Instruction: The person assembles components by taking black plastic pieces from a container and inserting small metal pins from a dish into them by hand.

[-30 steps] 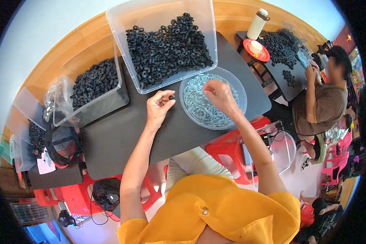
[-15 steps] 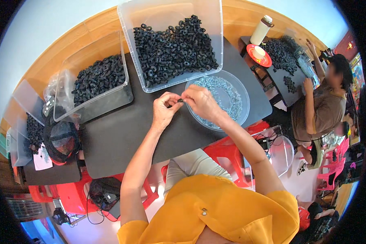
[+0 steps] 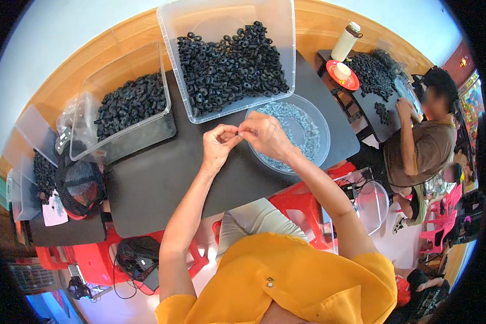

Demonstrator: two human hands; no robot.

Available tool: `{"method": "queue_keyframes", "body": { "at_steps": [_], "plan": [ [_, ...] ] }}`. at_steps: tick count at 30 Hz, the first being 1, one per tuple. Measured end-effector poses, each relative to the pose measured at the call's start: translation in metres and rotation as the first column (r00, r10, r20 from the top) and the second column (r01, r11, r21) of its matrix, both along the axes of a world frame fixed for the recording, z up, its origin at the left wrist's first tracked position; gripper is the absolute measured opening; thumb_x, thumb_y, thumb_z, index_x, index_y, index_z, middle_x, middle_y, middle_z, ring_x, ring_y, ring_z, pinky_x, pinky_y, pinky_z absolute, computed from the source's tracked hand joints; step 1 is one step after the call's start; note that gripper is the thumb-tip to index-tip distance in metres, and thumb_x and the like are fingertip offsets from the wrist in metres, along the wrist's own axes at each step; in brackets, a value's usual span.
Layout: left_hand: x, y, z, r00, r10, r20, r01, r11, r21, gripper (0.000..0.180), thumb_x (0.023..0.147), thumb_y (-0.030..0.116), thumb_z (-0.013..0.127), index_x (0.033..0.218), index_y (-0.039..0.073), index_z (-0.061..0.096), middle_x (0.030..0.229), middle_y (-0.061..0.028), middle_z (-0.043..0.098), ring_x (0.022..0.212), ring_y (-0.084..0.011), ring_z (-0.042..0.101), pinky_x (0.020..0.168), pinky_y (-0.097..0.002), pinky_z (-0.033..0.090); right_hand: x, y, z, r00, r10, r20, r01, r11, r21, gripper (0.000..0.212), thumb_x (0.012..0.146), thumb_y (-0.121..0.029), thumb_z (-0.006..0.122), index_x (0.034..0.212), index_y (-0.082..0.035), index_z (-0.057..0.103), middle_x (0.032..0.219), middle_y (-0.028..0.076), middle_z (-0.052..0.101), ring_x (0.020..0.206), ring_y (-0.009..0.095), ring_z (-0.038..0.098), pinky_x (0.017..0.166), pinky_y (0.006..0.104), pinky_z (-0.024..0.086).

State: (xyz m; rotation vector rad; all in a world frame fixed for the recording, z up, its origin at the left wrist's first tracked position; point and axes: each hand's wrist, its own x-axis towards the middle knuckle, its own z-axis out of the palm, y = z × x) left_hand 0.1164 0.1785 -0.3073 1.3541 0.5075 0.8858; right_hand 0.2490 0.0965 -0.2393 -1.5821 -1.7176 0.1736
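My left hand (image 3: 217,147) pinches a small black plastic part (image 3: 237,133) between thumb and fingertips above the table's middle. Against that part my right hand (image 3: 264,132) presses its closed fingertips; whatever they hold is hidden. Under my right hand and wrist stands a round clear bowl (image 3: 325,127) with many small silvery metal pieces, apparently screws (image 3: 308,123). Just beyond both hands, a large clear bin (image 3: 227,15) is tilted toward me, with a heap of small black plastic parts (image 3: 232,70) inside.
Another clear bin (image 3: 121,148) with black parts stands to the left on the dark table (image 3: 162,183). Beside it is a black mesh-covered thing (image 3: 80,181). At right, a person (image 3: 424,135) sits by another table with black parts, a red plate (image 3: 351,82) and a bottle (image 3: 345,42).
My fingertips have drawn closer around the small black part, which shows less now. The person at right has lowered a raised arm, bringing both hands together.
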Motion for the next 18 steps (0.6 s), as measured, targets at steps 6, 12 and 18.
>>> {"method": "queue_keyframes", "body": {
  "at_steps": [6, 12, 18],
  "plan": [
    [-0.002, 0.005, -0.002, 0.998, 0.000, -0.067, 0.001, 1.000, 0.007, 0.017, 0.072, -0.002, 0.068, 0.087, 0.001, 0.061, 0.071, 0.0001, 0.061, 0.063, -0.0038, 0.055, 0.058, -0.0177, 0.044, 0.018, 0.036, 0.004, 0.987, -0.160, 0.019, 0.157, 0.980, 0.123, 0.005, 0.074, -0.007, 0.058, 0.075, -0.004, 0.062, 0.073, 0.012, 0.056, 0.069, 0.031, 0.057, 0.060, 0.0393, 0.046],
    [-0.001, 0.005, -0.003, 0.997, -0.053, -0.061, 0.052, 0.998, -0.019, 0.017, 0.073, -0.003, 0.067, 0.089, -0.001, 0.060, 0.067, -0.0025, 0.061, 0.059, -0.0061, 0.055, 0.056, -0.0194, 0.045, 0.028, 0.106, -0.005, 0.895, -0.402, 0.194, 0.392, 0.916, 0.091, 0.012, 0.073, -0.020, 0.063, 0.074, -0.008, 0.066, 0.078, 0.013, 0.060, 0.078, 0.030, 0.060, 0.068, 0.0411, 0.047],
    [0.001, 0.006, -0.003, 0.996, -0.050, -0.080, 0.052, 0.998, 0.019, 0.016, 0.071, -0.003, 0.068, 0.085, 0.000, 0.061, 0.064, -0.0028, 0.061, 0.055, -0.0051, 0.054, 0.051, -0.0186, 0.043, 0.018, 0.132, -0.003, 0.837, -0.483, 0.256, 0.508, 0.860, -0.039, 0.015, 0.064, -0.015, 0.068, 0.071, -0.002, 0.064, 0.084, 0.014, 0.062, 0.083, 0.030, 0.060, 0.070, 0.0402, 0.050]
  ]
}}
